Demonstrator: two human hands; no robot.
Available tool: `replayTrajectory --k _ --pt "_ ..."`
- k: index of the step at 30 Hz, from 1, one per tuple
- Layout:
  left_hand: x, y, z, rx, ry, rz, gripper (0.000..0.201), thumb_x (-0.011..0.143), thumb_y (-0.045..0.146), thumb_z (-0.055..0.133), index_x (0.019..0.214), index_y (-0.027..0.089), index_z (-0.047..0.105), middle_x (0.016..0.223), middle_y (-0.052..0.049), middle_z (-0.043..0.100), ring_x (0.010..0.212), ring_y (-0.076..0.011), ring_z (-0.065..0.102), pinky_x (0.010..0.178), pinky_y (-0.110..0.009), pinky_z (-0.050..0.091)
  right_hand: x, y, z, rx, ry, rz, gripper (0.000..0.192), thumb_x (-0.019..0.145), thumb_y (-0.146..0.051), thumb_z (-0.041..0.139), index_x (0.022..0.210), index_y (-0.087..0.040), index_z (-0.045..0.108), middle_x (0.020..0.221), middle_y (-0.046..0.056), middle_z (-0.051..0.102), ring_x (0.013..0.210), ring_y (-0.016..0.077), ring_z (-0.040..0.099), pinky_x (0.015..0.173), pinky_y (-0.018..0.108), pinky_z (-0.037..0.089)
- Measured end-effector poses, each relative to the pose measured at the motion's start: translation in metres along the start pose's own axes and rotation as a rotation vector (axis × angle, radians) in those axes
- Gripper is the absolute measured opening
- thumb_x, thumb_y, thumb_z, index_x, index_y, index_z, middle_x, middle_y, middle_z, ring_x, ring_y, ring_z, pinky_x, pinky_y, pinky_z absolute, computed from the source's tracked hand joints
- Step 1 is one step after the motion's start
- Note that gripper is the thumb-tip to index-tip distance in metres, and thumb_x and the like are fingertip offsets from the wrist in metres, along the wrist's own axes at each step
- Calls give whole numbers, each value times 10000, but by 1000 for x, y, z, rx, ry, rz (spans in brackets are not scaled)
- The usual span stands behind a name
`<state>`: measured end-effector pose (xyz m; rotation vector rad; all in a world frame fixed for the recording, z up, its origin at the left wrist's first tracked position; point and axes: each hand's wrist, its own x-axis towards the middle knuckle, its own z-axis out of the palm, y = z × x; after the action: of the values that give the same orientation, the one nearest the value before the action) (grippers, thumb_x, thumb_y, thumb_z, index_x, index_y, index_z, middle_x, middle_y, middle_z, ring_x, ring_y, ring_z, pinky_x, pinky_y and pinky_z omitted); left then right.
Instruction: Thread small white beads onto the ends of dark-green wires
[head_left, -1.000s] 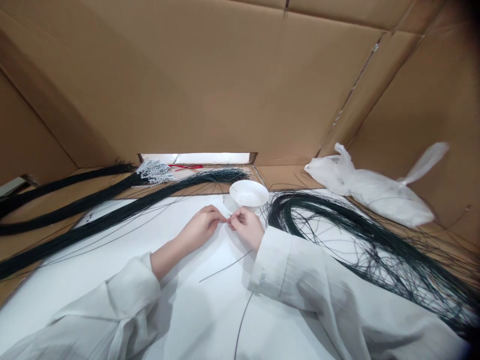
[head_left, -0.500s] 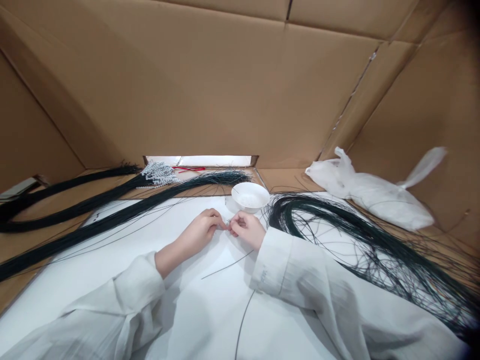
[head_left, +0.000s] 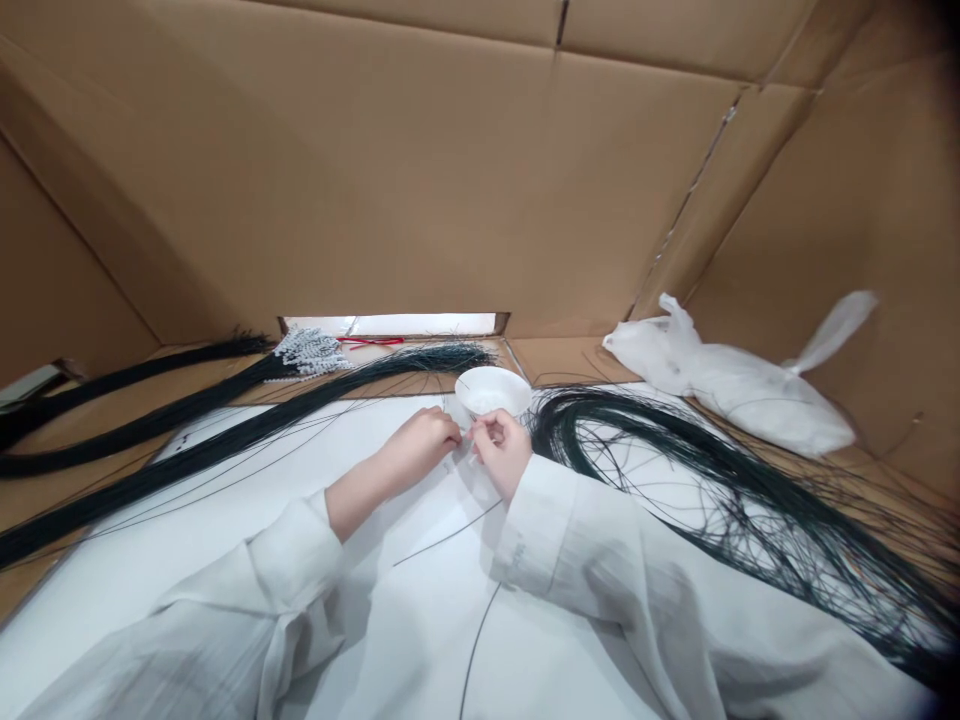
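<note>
Both hands meet just before the bowl (head_left: 493, 389): left hand (head_left: 420, 440) and right hand (head_left: 501, 445) pinch a thin wire (head_left: 442, 537) between fingertips. Judged mid-threading; next calls for steady, fine alignment

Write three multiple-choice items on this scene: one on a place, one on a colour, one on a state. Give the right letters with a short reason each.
1. Where is the white bowl?
A. just beyond the two hands
B. on the plastic bag
C. at the far left edge

2. What colour is the big loose tangle of wires on the right?
A. red
B. dark green
C. yellow

3. How are the left hand and right hand placed?
A. far apart
B. flat on the table, palms down
C. close together, fingertips pinching something small

Answers: 1 A, the bowl sits right past the fingertips. 2 B, the strands look dark green. 3 C, both hands' fingertips meet in front of the bowl.
</note>
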<state>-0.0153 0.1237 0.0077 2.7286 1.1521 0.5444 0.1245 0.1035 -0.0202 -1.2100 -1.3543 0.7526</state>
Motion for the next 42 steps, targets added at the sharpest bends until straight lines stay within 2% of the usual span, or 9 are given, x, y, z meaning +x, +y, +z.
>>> replayTrajectory --k 4,9,12,18,21,24,29,35,42 --pt "-3 1 0 6 25 -27 214 797 160 475 689 148 659 683 -72 634 740 -195 550 689 -283 403 0 -3 0 23 42 -9 105 716 -284 498 700 -181 495 611 10 602 534 124 534 495 224 419" --pt "-2 -3 -29 -9 222 -190 190 804 182 441 778 141 625 728 -51 645 663 -163 558 617 -255 408 0 -8 0 113 42 21 110 727 -289 492 706 -184 468 610 18 604 504 117 513 481 225 414" --pt "17 1 -44 -28 337 -229 201 822 206 413 853 136 599 777 -39 649 672 -147 565 613 -237 412 0 -8 0 115 28 45 105 721 -285 496 700 -186 469 597 16 600 500 120 523 476 226 418" --pt "58 13 -32 -49 304 -168 219 809 156 427 887 153 631 830 -36 673 770 -155 586 701 -242 423 1 -6 1 131 22 78 91 711 -277 494 697 -190 470 573 9 590 512 134 546 478 232 426" --pt "34 10 -32 -28 309 -195 236 818 165 416 913 162 632 908 -53 668 846 -181 577 746 -271 413 1 -6 2 128 6 85 97 707 -281 496 692 -190 468 583 12 595 496 126 532 464 224 419" --pt "-17 8 -35 -14 289 -260 201 809 183 436 849 171 633 843 -40 675 744 -178 589 675 -267 417 -2 -6 3 120 -25 65 101 719 -283 486 689 -189 467 580 10 595 463 112 505 443 216 409" --pt "-85 16 -26 -80 110 -482 198 810 225 438 876 197 623 851 -34 653 746 -178 586 675 -266 427 -10 -6 5 73 -144 60 68 695 -244 489 671 -181 482 536 -8 560 418 101 495 385 200 397" --pt "-83 31 -13 -41 75 -451 234 832 239 413 941 193 614 938 -54 603 839 -190 578 742 -292 433 -13 -10 6 144 -195 197 62 668 -216 494 662 -173 450 488 -41 519 351 89 492 315 179 403" --pt "-80 27 -6 107 101 -400 228 853 256 393 877 192 611 869 -52 606 800 -196 576 695 -296 426 -12 -12 8 224 -235 240 96 657 -223 517 681 -163 446 484 -50 512 353 80 489 323 176 428"
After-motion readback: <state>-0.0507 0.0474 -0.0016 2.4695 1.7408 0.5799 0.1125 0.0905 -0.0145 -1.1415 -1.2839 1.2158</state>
